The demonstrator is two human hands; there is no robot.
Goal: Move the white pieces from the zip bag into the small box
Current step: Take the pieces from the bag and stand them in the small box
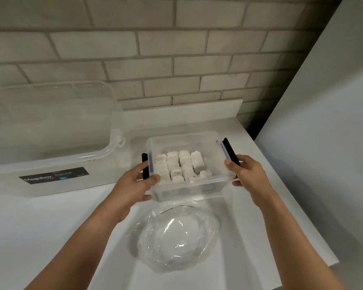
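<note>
- Zip bag (176,233) lies at 6 o'clock of the box on the white counter (50,227). It is puffed and clear and looks empty. Judgement: check the folds for a stray piece before calling it done.
- Left hand (132,185) grips the box's 9 o'clock side, with the thumb over the rim by the black clip (145,166) and the fingers curled on the wall below.
- Right hand (245,174) grips the 3 o'clock side the same way, thumb at the rim next to the other clip (231,151), fingers wrapped on the outside.
- Small box (189,185) sits between the hands, open with no lid on. Can't tell whether it rests on the counter or is just off it.
- White pieces (178,166) are inside the box, packed in rough rows toward 9 o'clock, with some free floor at 3 o'clock.
- Judgement: the transfer looks essentially complete, and the step in hand is settling or placing the box.
- To do it well, keep the box level and both grips even, don't shake it so the rows stay put, and keep thumbs off the clips.
- Large clear tub (50,122) with a Megabox label (54,175) sits at 10 o'clock, apart from the box. Keep clear of it.
</note>
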